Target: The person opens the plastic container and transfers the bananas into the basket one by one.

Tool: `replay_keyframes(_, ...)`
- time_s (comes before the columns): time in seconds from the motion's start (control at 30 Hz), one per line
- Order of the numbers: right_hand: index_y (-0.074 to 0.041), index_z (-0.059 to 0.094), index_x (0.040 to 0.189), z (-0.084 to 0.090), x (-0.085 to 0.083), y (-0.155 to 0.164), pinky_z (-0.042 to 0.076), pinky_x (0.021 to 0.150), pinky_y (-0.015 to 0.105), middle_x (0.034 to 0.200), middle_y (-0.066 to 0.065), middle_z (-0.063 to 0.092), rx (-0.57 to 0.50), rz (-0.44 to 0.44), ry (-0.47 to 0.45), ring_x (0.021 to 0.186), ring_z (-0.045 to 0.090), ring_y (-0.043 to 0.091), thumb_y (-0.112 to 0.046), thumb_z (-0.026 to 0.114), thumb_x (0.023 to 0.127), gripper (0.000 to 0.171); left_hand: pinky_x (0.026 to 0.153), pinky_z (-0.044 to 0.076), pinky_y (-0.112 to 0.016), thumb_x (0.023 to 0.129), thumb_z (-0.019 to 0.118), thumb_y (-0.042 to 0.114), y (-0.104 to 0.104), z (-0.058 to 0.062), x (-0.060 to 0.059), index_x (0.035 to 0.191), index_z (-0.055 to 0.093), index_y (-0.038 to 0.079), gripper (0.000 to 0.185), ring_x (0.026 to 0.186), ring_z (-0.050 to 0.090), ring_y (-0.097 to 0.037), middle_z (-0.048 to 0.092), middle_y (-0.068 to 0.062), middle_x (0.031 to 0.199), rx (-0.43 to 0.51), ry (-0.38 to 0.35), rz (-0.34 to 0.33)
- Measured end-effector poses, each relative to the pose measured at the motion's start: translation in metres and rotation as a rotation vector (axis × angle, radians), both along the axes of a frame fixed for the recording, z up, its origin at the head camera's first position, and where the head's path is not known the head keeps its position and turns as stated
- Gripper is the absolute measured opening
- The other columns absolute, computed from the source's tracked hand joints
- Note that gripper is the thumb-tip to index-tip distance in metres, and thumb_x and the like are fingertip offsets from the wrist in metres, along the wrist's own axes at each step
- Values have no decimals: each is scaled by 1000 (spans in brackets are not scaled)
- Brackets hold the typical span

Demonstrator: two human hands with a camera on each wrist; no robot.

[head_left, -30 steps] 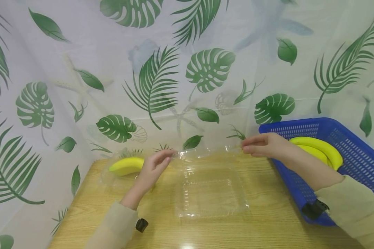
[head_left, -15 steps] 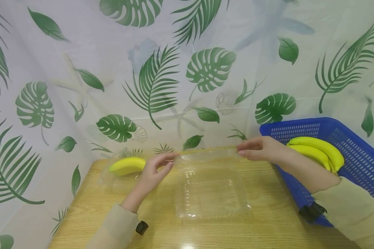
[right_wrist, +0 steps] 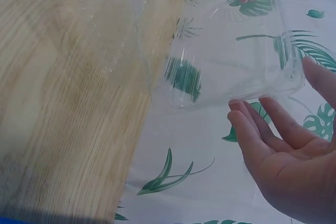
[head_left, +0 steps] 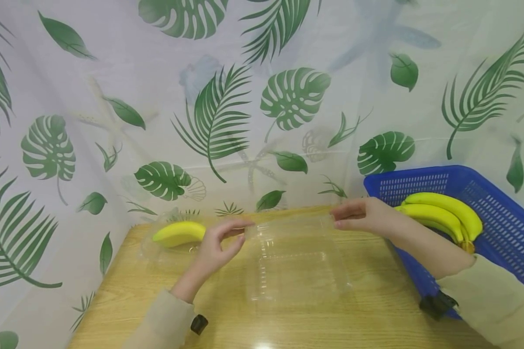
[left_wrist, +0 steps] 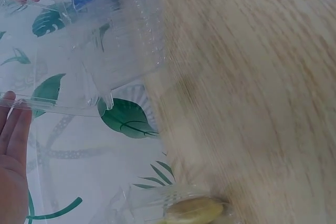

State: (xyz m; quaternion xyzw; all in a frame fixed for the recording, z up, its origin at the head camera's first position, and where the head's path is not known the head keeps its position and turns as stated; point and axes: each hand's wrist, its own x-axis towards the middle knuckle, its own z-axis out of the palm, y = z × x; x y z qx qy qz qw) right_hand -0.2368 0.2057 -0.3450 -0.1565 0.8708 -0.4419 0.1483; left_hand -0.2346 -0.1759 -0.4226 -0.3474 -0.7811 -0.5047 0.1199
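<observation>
A clear plastic clamshell box (head_left: 297,281) lies open on the wooden table (head_left: 375,320). Its hinged lid (head_left: 288,227) is tilted forward over the base. My left hand (head_left: 244,231) pinches the lid's left corner between thumb and forefinger. My right hand (head_left: 335,218) pinches the right corner. In the left wrist view the lid's rim (left_wrist: 63,106) meets my left hand's fingertips (left_wrist: 10,103). In the right wrist view the lid (right_wrist: 231,61) sits between the thumb and fingers (right_wrist: 252,129) of my right hand.
A second clear box with a banana (head_left: 179,232) in it sits at the table's back left. A blue basket (head_left: 502,218) with a bunch of bananas (head_left: 445,215) stands at the right edge. A leaf-print curtain (head_left: 262,97) closes off the back and sides.
Both hands have come nearer and lower, swinging the lid from upright down towards the base. The banana and basket have not moved.
</observation>
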Motion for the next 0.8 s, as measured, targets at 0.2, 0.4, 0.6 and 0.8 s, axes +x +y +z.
replay_keyframes(0.2,6,61,143,1,5,-3,54,114,56,143,24,67,-4,-9,15,134,64,42,-23,73,102,52,105,61,-34,93,67,-11,0,-3,2,127,69,-6,35,123,71,-19,72,-27,129,35,19,-27)
replay_keyframes(0.4,5,61,143,-3,7,-4,56,112,53,142,23,68,-20,-39,5,132,66,40,-25,76,100,55,107,61,-35,92,70,-11,1,-6,1,127,70,-4,36,123,72,-28,73,-24,130,9,50,-26)
replay_keyframes(0.6,9,59,144,-12,8,-5,61,106,48,142,27,67,-62,-47,29,129,67,41,-19,75,101,53,107,61,-37,91,73,-10,2,-11,-1,128,72,-2,39,122,71,-39,74,-21,132,-56,134,13)
replay_keyframes(0.8,10,60,142,-22,9,-9,64,100,43,142,29,65,-61,-78,90,128,67,43,-15,75,100,52,110,59,-40,91,77,-6,2,-12,-1,130,72,-4,39,124,71,-39,72,-20,135,-97,162,42)
